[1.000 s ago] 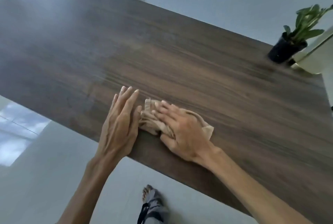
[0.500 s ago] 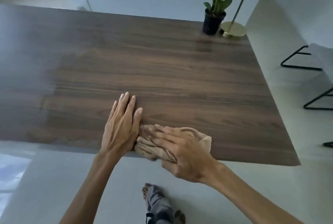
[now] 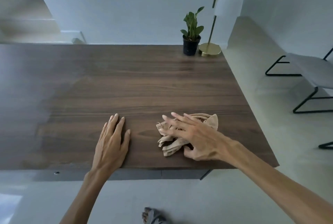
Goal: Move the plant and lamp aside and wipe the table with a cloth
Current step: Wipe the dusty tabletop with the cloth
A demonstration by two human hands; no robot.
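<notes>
A crumpled tan cloth [image 3: 210,122] lies on the dark wooden table [image 3: 144,83] near its front right part. My right hand [image 3: 194,135] presses flat on the cloth, fingers spread over it and thumb tucked at its near side. My left hand [image 3: 111,142] rests palm down on the bare wood by the front edge, well left of the cloth, holding nothing. A small green plant in a black pot [image 3: 191,43] stands at the table's far right corner. Beside it stands a brass lamp [image 3: 210,51] with a white shade.
A grey chair with black wire legs [image 3: 310,72] stands on the pale floor to the right of the table. A light wall runs behind the table. My foot [image 3: 153,216] shows on the floor below the front edge.
My right hand has slid the cloth to the right, away from my left hand, which stays flat near the front edge. The camera has tilted up, showing more of the lamp.
</notes>
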